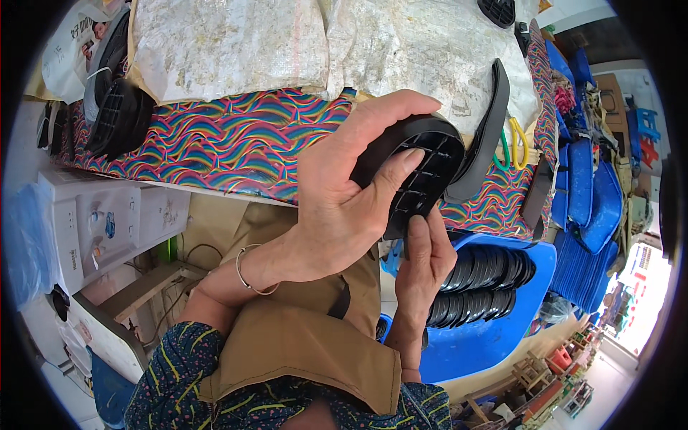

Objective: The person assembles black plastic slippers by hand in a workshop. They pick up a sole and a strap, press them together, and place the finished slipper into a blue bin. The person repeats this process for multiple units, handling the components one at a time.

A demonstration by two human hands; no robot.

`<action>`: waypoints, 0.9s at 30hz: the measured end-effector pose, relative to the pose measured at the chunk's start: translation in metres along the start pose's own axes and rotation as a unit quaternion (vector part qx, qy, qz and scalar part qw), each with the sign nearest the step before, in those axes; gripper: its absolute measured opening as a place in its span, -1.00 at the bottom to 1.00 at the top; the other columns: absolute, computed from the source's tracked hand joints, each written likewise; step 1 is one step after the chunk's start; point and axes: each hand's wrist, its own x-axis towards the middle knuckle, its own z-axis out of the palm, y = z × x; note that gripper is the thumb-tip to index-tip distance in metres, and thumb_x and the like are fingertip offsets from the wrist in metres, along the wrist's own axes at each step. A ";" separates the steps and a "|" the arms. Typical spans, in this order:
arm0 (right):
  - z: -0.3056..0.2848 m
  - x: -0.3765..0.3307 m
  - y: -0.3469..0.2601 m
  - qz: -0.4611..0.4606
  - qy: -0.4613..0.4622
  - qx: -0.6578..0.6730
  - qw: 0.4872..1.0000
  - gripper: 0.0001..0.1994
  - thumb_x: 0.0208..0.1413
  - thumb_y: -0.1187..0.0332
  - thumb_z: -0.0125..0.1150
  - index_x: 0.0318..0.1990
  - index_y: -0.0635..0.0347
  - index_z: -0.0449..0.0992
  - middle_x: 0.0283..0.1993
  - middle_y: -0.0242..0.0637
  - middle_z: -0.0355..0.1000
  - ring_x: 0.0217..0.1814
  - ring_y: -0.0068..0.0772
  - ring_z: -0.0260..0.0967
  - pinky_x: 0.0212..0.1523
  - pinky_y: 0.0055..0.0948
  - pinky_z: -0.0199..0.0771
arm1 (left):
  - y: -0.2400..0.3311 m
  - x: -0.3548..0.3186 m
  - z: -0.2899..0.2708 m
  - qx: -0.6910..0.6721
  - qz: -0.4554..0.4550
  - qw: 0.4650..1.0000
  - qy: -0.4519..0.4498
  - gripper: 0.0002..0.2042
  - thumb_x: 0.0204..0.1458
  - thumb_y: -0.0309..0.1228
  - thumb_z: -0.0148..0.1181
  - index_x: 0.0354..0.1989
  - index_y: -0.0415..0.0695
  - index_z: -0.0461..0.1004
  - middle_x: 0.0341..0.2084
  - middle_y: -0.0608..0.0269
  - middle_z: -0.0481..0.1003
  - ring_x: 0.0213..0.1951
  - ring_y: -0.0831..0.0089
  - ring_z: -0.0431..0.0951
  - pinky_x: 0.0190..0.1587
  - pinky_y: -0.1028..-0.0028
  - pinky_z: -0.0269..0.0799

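A brown apron (304, 333) covers the person's front, with a dark patterned sleeve (175, 365) at its left. A thin bracelet (244, 272) circles the left wrist. Ahead of the apron, both hands hold a black sole (432, 170), raised and tilted just off the near edge of the table, its gridded face toward the person. The left hand (337, 197) is half closed around it: the thumb presses on the grid, the index finger arches over the top end, and the other fingers are hidden behind. The right hand (428, 254) is nearly closed, pinching the sole's lower end between thumb and fingertips.

Below and to the right of the hands, a blue tub (487, 351) holds two rows of packed black soles (484, 269). A white box (89, 226) stands at the lower left.

On the table, a rainbow wave-print cloth (229, 150) shows along the near side. Just right of the held sole lies a curved black piece (493, 122), and beside it are a green loop (504, 152) and a yellow loop (523, 140). Bundled soles (118, 118) sit at the table's left end, and stained white sacking (236, 50) covers the far part. Blue bins (598, 208) are piled beyond the table on the right.
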 end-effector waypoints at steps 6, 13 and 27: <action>-0.005 -0.011 0.006 0.016 -0.012 0.016 1.000 -0.54 0.38 0.37 -0.03 0.31 0.50 0.22 0.20 -0.12 0.39 0.20 -0.44 0.33 0.23 -0.46 0.30 | -0.002 -0.004 -0.002 -0.014 -0.011 1.000 0.014 -0.66 0.11 -0.64 0.20 0.09 -0.31 0.42 -0.09 0.19 0.51 -0.08 0.52 0.53 -0.01 0.55 0.44; -0.006 -0.015 -0.006 0.023 -0.038 -0.029 0.999 -0.55 0.38 0.41 -0.09 0.36 0.42 0.17 0.21 -0.09 0.40 0.19 -0.42 0.34 0.20 -0.46 0.30 | -0.001 -0.007 -0.001 0.045 0.062 0.997 0.019 -0.64 0.10 -0.66 0.21 0.09 -0.35 0.40 -0.04 0.12 0.48 -0.06 0.47 0.53 0.01 0.52 0.44; -0.012 0.001 0.003 0.037 -0.081 0.329 0.940 -0.32 0.39 -0.06 -0.24 0.38 0.41 0.12 0.36 -0.05 0.24 0.45 -0.17 0.13 0.41 -0.20 0.09 | -0.007 -0.007 0.005 -0.070 -0.008 0.994 0.089 -0.66 0.09 -0.64 0.22 0.07 -0.31 0.42 -0.15 0.19 0.54 -0.13 0.53 0.54 -0.06 0.55 0.45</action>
